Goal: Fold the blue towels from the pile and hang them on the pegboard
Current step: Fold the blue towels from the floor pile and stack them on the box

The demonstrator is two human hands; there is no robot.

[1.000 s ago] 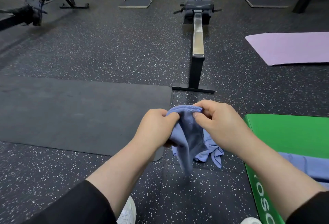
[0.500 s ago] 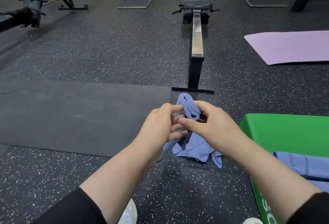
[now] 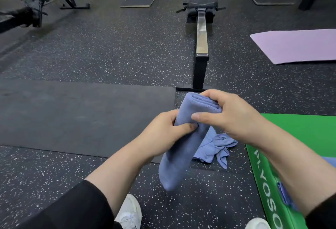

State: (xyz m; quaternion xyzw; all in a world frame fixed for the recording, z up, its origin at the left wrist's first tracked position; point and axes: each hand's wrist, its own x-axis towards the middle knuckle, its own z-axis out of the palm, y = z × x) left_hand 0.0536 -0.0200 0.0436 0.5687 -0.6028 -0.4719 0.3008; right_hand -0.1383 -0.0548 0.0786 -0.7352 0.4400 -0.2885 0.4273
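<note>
Now | both grips clamped on folded towel (image 3: 183, 143) | loose towels (image 3: 214, 147) beneath | green plyo box (image 3: 300, 134) right | rower rail (image 3: 201, 34) ahead

White "PLYOSO…" on side of green plyo box (image 3: 261, 177), rest cut off.
</note>
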